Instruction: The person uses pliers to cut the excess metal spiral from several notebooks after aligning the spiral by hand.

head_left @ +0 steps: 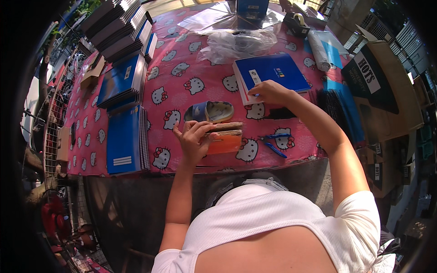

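My right hand (271,92) is closed at the near left corner of a blue-covered notebook (284,68), its thumb and fingertips at the white page edges. The notebook lies beyond the middle of the table. My left hand (195,140) grips the left end of an orange block with rough brown, wood-like layers (227,140), thumb and forefinger on it and the outer fingers spread. Just behind that block rests a blue slide sandal (209,111). Blue-handled pliers or cutters (276,143) lie to its right, jaws toward the block.
Blue notebooks (123,141) line the left side, with tall stacks (120,32) behind. Clear plastic (236,45) and a tape dispenser (297,23) sit at the back. Black binding coils (330,107) and a cardboard box (384,84) stand right. A pink patterned cloth (177,88) covers the table.
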